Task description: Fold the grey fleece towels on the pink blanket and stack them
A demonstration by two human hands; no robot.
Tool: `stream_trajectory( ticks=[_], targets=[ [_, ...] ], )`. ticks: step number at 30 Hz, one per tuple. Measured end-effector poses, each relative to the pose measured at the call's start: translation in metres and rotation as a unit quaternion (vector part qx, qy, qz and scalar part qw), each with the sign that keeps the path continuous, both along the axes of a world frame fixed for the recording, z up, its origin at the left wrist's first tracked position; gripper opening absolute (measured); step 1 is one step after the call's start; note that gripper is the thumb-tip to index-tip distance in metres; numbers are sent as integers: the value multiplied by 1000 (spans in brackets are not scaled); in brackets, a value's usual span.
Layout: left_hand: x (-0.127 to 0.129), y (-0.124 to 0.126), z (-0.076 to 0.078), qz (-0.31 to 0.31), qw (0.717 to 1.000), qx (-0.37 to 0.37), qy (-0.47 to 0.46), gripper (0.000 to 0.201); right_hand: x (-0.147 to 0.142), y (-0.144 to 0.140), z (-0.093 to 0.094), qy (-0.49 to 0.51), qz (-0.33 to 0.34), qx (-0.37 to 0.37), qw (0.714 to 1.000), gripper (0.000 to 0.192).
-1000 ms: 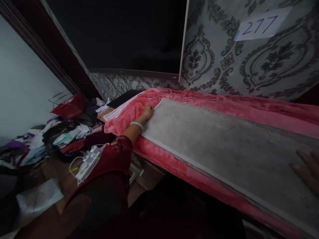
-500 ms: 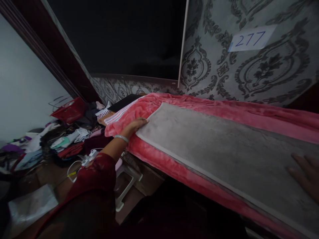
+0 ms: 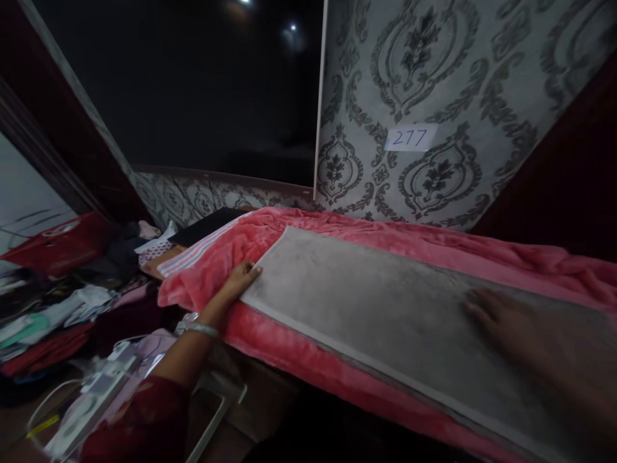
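Observation:
A long grey plush cloth (image 3: 347, 289) lies flat on top of a pink fleece blanket (image 3: 289, 337). My left hand (image 3: 242, 278) is at the cloth's left end, its fingers closed on the edge beside the pink fleece. Over the right part of the grey cloth is my right hand (image 3: 499, 318), fingers stretched out and palm down, a little blurred. It seems to lie on the surface and holds nothing.
A large dark television screen (image 3: 193, 90) is on the patterned wall behind, near a paper marked 277 (image 3: 412, 137). Heaped clothes (image 3: 87, 305), a red bag (image 3: 62, 244) and a white power strip (image 3: 91, 402) are at the left. A dark flat panel (image 3: 207, 225) stands behind the blanket.
My right hand has moved left over the grey cloth, further into view. My left hand stays at the cloth's left edge. The camera view has turned right and up.

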State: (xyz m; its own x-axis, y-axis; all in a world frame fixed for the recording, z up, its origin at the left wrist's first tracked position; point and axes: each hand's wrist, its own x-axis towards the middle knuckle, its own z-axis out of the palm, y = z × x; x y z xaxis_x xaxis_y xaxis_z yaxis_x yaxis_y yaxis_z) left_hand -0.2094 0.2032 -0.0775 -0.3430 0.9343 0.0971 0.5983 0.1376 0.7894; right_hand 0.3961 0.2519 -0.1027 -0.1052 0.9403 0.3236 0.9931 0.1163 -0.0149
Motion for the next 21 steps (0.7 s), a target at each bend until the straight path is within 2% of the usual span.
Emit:
stream_trajectory(
  ticks=[3, 5, 8, 10, 14, 21],
  targets=[
    [-1, 0, -4, 19, 1000, 18, 11, 23, -84, 30, 31, 42, 110, -45, 992, 53],
    [-2, 1, -4, 22, 1000, 14, 5, 25, -145, 51, 45, 51, 160, -67, 984, 49],
    [-4, -2, -3, 4, 998, 3, -66, 36, -224, 80, 53, 68, 195, -100, 973, 45],
    [-6, -7, -2, -22, 991, 2, -134, 46, -263, 98, 53, 72, 203, -109, 971, 42],
    [-7, -14, -5, -42, 980, 7, -194, 52, -316, 130, 52, 75, 199, -116, 970, 38],
    [-6, -14, -10, -13, 989, 8, -146, 49, -373, 165, 48, 89, 182, -127, 971, 41]
  ],
)
